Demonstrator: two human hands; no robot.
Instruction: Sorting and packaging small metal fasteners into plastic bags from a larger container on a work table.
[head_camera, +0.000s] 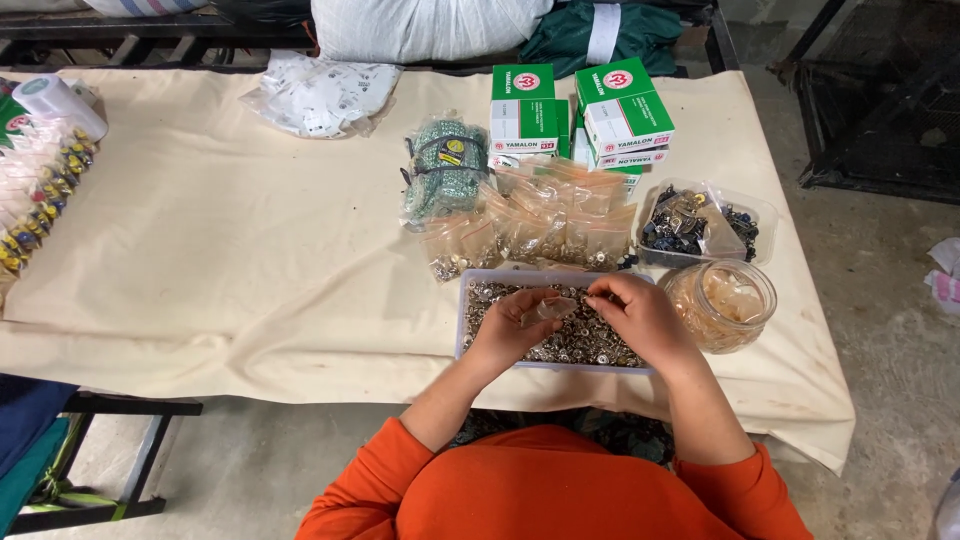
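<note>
Two hands over the tray: your left hand pinches a flimsy, slippery little bag by its mouth, right hand feeding in small fasteners.

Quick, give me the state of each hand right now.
Left hand: closed on a small clear bag, over the tray of metal snaps.
Right hand: fingers pinched at the bag's opening.

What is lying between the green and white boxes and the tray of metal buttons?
In the head view, small clear bags of metal pieces lie between the boxes and the tray.
</note>
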